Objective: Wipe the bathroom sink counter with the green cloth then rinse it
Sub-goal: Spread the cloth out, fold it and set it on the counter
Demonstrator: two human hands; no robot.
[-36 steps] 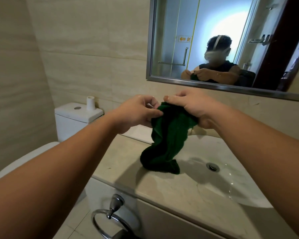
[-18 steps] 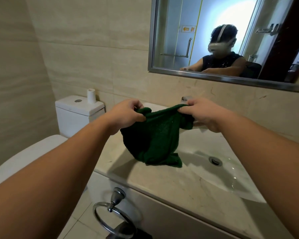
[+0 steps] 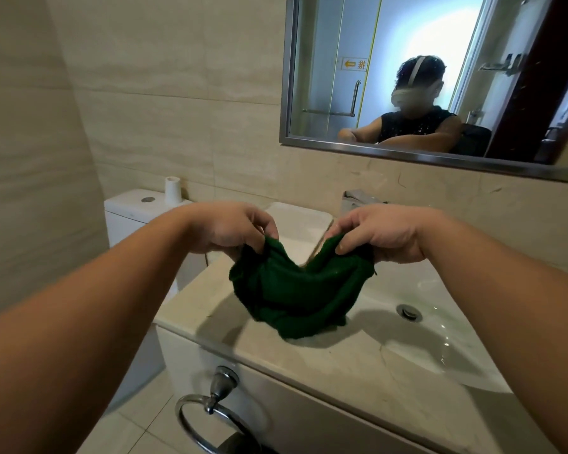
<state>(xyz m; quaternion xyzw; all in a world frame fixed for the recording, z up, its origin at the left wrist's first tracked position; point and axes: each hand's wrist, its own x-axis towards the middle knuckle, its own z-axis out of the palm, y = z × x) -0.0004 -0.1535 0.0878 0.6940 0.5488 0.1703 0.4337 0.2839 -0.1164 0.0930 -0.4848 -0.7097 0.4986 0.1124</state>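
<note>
The left hand (image 3: 230, 229) and the right hand (image 3: 379, 234) each pinch a top corner of the green cloth (image 3: 295, 290), both grips closed on the fabric. The cloth sags between the two grips and hangs below them, its bunched lower edge touching the table (image 3: 312, 362) just left of the sink basin (image 3: 417, 335), under the right grip.

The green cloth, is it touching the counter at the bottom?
Touching. In the head view the green cloth sags from the left hand and right hand, and its bunched lowest fold rests on the counter.
</note>
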